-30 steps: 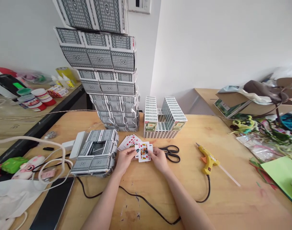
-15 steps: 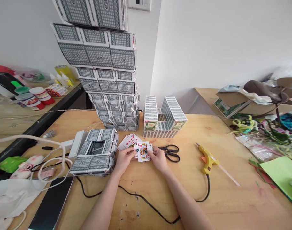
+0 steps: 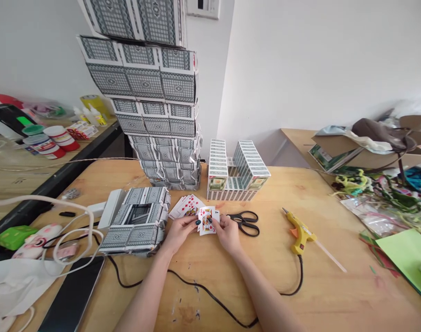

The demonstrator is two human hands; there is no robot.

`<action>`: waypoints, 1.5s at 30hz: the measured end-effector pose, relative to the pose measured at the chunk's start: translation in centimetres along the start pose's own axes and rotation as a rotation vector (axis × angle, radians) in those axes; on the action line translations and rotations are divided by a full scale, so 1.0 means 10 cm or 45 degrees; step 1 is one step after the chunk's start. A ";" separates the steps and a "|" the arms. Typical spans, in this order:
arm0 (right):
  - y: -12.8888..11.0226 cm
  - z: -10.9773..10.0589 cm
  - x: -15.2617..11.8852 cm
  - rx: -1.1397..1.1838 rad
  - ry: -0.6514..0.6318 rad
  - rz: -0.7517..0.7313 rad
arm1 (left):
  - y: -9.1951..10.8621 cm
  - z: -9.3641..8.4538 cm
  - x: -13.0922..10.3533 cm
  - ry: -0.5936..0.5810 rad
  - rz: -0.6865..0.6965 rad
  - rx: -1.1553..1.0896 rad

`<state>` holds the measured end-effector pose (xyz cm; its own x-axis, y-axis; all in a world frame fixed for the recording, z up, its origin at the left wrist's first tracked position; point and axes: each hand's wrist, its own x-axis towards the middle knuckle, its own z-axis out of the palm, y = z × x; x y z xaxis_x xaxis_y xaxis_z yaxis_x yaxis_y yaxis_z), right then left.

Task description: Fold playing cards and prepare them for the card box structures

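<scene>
My left hand (image 3: 178,232) and right hand (image 3: 229,234) pinch flat white paper playing cards (image 3: 207,221); the tall grey-patterned card tower (image 3: 144,84) stands assembled; fanned white red-pipped cards (image 3: 189,204) lie unassembled.

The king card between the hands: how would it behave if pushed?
The king card is probably very light, since it looks thin. It seems springy rather than floppy, as it shows flat between the left hand and right hand. Its smooth-looking face suggests it may slide easily against the ace card behind it.
</scene>
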<state>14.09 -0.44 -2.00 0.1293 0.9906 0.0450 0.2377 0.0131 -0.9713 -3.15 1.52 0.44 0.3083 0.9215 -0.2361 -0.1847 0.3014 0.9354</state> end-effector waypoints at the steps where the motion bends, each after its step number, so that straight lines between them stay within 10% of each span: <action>1: -0.01 0.00 0.00 -0.010 0.003 -0.007 | 0.00 0.01 0.01 0.010 0.015 0.038; 45: -0.06 0.06 0.00 0.406 -0.253 0.156 | -0.18 0.30 0.01 0.656 0.431 1.013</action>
<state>13.40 -0.34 -1.55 -0.0584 0.9941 -0.0918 -0.0833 -0.0965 -0.9918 0.03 0.34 -0.49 -0.1210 0.9787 0.1656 0.5474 -0.0734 0.8337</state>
